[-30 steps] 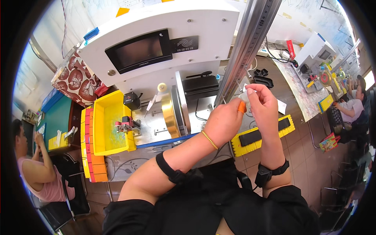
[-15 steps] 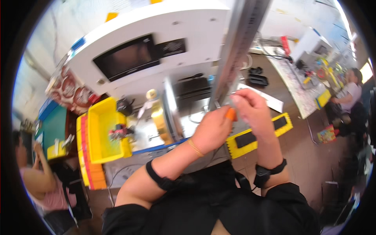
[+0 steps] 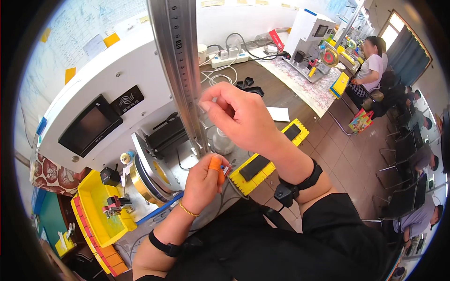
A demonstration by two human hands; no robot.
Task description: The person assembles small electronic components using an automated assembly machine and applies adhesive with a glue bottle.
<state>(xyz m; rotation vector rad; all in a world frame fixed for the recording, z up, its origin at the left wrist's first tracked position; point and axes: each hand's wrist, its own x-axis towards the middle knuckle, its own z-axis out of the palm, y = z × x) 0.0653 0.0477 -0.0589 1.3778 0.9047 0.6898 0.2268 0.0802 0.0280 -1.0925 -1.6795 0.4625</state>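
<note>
My left hand (image 3: pixel 200 183) is closed near the foot of the metal column, an orange finger cover (image 3: pixel 215 164) on one finger. A small white, blue and red piece (image 3: pixel 226 170) pokes out by its fingertips; its kind is unclear. Higher and to the right, my right hand (image 3: pixel 241 117) is bent in a pinch in front of the ruled metal column (image 3: pixel 177 61). Whatever those fingertips hold, if anything, is too small to name. Left of my hands are the machine's gold-rimmed wheel (image 3: pixel 147 180) and its white housing with a dark screen (image 3: pixel 91 125).
A yellow tray (image 3: pixel 86 196) stands left of the wheel. At right lies a yellow, notch-edged strip with black pads (image 3: pixel 255 167). Behind are a power strip (image 3: pixel 229 58) with cables and a second machine (image 3: pixel 309 33) on a patterned table. People sit along the right side.
The view has swung to the right. My hands, close together before, are now apart: the right is raised above the left. The small coloured piece at my left fingers has come into sight.
</note>
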